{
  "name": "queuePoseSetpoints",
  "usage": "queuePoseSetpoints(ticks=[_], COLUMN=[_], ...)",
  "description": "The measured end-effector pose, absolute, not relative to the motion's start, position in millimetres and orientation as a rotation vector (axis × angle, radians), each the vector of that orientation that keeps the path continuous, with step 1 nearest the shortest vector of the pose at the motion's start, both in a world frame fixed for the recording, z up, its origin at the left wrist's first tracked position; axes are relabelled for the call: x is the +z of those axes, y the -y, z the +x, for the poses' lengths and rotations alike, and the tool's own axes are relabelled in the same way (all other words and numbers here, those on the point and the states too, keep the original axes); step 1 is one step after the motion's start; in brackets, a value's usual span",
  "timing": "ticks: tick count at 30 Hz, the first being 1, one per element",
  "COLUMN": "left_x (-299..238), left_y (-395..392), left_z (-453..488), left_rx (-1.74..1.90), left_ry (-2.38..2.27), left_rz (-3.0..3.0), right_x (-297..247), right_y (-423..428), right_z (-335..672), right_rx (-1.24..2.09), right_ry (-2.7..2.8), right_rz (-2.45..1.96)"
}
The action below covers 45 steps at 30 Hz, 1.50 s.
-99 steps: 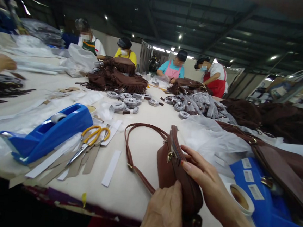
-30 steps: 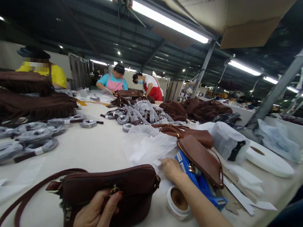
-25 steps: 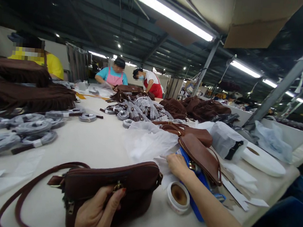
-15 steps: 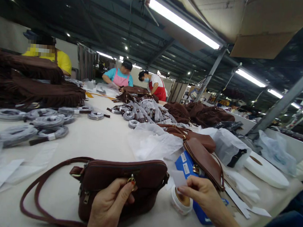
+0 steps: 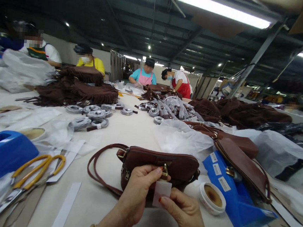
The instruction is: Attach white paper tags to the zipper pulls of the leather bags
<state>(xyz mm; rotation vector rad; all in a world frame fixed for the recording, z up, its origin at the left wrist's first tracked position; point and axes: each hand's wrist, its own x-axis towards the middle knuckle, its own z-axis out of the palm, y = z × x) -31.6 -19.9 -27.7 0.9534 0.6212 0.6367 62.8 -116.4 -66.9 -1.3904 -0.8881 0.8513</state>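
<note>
Left hand [image 5: 137, 189]: pinching gold clasp [image 5: 165, 173] on brown bag [image 5: 144, 157]
Right hand [image 5: 184, 212]: pinching translucent slip [image 5: 162, 191]
Slip: moved from tub [image 5: 213, 210] to just below clasp, bringing both hands together

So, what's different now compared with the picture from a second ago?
The right hand has come left and nearer, from the far end of the blue tape dispenser to the bag's front, and now holds a small translucent slip. The view swung left, bringing scissors into frame. Unchanged: the left hand is at the clasp of the brown bag.
</note>
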Motion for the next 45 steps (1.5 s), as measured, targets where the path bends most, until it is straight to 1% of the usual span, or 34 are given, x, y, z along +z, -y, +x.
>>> queuePoseSetpoints(ticks=[5, 10, 25, 45], left_x=[-23.2, -20.8, -15.4, -17.5], left_y=[20.9, 20.9, 24.1, 24.8], left_z=[-31.3, -31.6, -29.5, -26.5], left_rx=[0.629, 0.604, 0.624, 0.638], left_ry=[-0.605, -0.591, -0.657, -0.646], left_rz=[0.916, 0.871, 0.907, 0.903], right_x=[-76.8, -76.8, -69.7, -72.8], right_y=[118.5, 115.5, 109.5, 109.5], right_z=[63.5, 63.6, 64.3, 67.4], right_rx=[0.762, 0.792, 0.945, 0.954], right_ry=[0.809, 0.725, 0.699, 0.674], right_rz=[-1.375, -1.329, -1.262, -1.152])
